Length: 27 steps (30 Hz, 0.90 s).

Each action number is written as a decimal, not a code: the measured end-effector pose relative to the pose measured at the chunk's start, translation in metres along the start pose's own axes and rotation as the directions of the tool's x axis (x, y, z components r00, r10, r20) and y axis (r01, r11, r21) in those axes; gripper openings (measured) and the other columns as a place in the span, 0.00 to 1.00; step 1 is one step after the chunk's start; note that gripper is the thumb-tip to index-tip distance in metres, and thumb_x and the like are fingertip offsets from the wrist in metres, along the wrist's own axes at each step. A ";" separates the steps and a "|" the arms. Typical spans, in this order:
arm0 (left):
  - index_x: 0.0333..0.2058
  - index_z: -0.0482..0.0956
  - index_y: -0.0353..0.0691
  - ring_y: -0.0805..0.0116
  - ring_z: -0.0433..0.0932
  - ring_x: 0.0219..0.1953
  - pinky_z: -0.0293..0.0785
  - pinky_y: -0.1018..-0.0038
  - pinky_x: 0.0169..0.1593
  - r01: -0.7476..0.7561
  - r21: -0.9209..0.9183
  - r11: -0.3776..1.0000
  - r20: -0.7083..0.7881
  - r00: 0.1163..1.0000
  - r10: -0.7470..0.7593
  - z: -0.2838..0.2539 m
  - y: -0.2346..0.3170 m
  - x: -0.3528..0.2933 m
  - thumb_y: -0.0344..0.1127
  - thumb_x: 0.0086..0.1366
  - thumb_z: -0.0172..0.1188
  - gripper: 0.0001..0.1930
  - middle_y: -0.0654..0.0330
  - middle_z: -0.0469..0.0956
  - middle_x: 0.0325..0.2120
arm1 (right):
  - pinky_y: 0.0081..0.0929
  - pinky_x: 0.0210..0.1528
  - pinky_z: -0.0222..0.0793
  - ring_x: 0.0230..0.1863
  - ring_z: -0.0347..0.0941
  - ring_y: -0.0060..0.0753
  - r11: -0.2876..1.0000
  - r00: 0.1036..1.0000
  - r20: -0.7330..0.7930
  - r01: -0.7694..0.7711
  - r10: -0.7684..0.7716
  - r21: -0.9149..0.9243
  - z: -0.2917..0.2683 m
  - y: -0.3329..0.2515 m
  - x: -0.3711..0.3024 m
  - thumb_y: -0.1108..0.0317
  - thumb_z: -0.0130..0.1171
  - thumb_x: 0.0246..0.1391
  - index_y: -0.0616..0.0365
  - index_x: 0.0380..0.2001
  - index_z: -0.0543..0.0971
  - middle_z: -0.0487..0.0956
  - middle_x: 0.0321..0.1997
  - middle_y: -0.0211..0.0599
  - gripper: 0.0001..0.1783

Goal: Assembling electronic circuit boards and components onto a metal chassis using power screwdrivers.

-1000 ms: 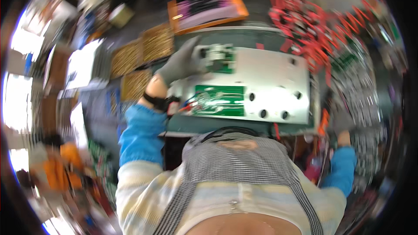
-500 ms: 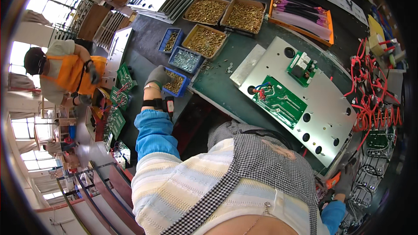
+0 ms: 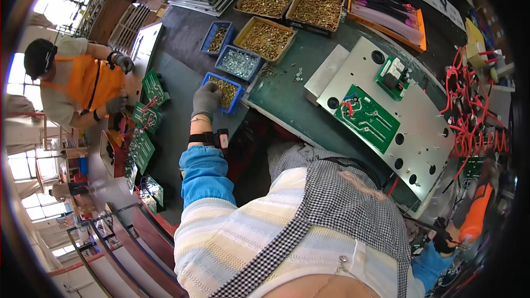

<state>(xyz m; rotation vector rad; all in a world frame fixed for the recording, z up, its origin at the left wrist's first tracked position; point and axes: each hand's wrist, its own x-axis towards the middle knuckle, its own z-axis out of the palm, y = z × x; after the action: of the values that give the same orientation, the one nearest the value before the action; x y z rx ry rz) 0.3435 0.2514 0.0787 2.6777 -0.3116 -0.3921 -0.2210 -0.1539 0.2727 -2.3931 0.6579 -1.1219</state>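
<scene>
right hand: the gloved right hand [image 3: 465, 203] is at the lower right rim beside an orange tool [image 3: 476, 218]; blur and the tool's bulk hide the fingers, so i cannot tell whether they grasp it.
left hand: the grey-gloved left hand [image 3: 207, 99] is at the near left edge of a small blue bin, fingers curled inward, tips hidden; i cannot tell whether they pinch anything.
nearest bin: the small blue bin [image 3: 238, 99] sits at the edge of the green-topped desk [image 3: 281, 99], holding small brass-coloured hardware [image 3: 225, 91].
metal plate: to the right of the bins, a silver plate [image 3: 419, 138] carries a flat green circuit board [image 3: 370, 124] and a second green board [image 3: 393, 80] with raised black and white parts.
middle bins: just behind, a blue bin [image 3: 237, 76] of silver hardware, then a narrower blue bin [image 3: 207, 37] of brass-coloured pieces.
cardboard trays: three brown trays [image 3: 286, 48] full of brass-coloured pieces.
orange tray: farther right, an orange tray [image 3: 386, 34] of black and purple cables.
</scene>
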 end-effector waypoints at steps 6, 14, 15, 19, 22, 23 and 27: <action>0.37 0.79 0.37 0.70 0.76 0.28 0.73 0.76 0.31 -0.082 -0.621 0.779 -0.207 0.976 -0.062 0.020 -0.023 0.001 0.34 0.60 0.58 0.09 0.57 0.79 0.27 | 0.52 0.63 0.53 0.53 0.65 0.46 0.752 0.960 0.124 0.113 -0.252 0.650 0.105 -0.013 0.052 0.57 0.64 0.48 0.57 0.51 0.62 0.67 0.50 0.44 0.32; 0.46 0.72 0.33 0.73 0.71 0.31 0.72 0.81 0.30 0.510 -0.509 -0.693 0.132 0.842 0.523 0.004 0.002 -0.037 0.33 0.68 0.49 0.11 0.60 0.72 0.34 | 0.52 0.65 0.51 0.49 0.67 0.39 0.526 0.987 -0.059 0.131 -0.150 0.840 0.154 -0.073 0.071 0.46 0.63 0.48 0.54 0.51 0.65 0.70 0.42 0.35 0.33; 0.45 0.71 0.33 0.72 0.71 0.32 0.72 0.81 0.30 0.499 -0.577 -0.646 0.145 0.842 0.520 0.002 0.017 -0.050 0.33 0.68 0.49 0.11 0.59 0.72 0.35 | 0.52 0.64 0.52 0.49 0.67 0.38 0.485 0.997 -0.068 0.080 -0.043 0.871 0.150 -0.078 0.069 0.43 0.61 0.48 0.53 0.51 0.65 0.70 0.41 0.34 0.34; 0.44 0.72 0.34 0.73 0.72 0.34 0.73 0.81 0.31 0.429 -0.812 -0.395 0.239 0.862 0.446 -0.005 0.100 -0.108 0.32 0.66 0.51 0.11 0.58 0.73 0.38 | 0.44 0.61 0.56 0.46 0.64 0.34 0.262 0.977 -0.070 0.015 0.201 0.965 0.128 -0.087 0.066 0.38 0.58 0.48 0.55 0.48 0.66 0.67 0.37 0.30 0.35; 0.42 0.73 0.34 0.77 0.72 0.31 0.69 0.83 0.28 0.409 -0.912 -0.010 0.316 0.718 0.620 -0.002 0.173 -0.148 0.30 0.62 0.54 0.10 0.59 0.74 0.35 | 0.41 0.56 0.60 0.43 0.63 0.33 0.127 0.984 -0.047 0.025 0.174 0.992 0.112 -0.087 0.065 0.42 0.57 0.51 0.57 0.47 0.65 0.66 0.35 0.30 0.33; 0.40 0.73 0.34 0.78 0.71 0.30 0.66 0.84 0.27 0.332 -0.917 0.220 0.388 0.619 0.683 0.002 0.196 -0.160 0.30 0.61 0.55 0.10 0.60 0.74 0.33 | 0.41 0.55 0.61 0.42 0.63 0.33 0.100 0.983 -0.042 0.025 0.180 0.995 0.108 -0.087 0.062 0.43 0.56 0.52 0.57 0.47 0.65 0.66 0.35 0.30 0.31; 0.37 0.76 0.34 0.84 0.66 0.24 0.61 0.86 0.25 0.063 -0.838 0.543 0.523 0.381 0.762 0.026 0.267 -0.204 0.30 0.59 0.58 0.08 0.67 0.72 0.26 | 0.43 0.49 0.66 0.39 0.66 0.33 0.065 0.993 -0.075 0.069 0.088 0.995 0.097 -0.081 0.048 0.49 0.53 0.55 0.54 0.63 0.54 0.69 0.33 0.32 0.38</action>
<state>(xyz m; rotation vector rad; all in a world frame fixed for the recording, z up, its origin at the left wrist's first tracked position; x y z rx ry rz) 0.1024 0.0602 0.2167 1.2224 -0.8602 -1.3859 -0.0982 -0.1005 0.2886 -1.0112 -0.1901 -1.1079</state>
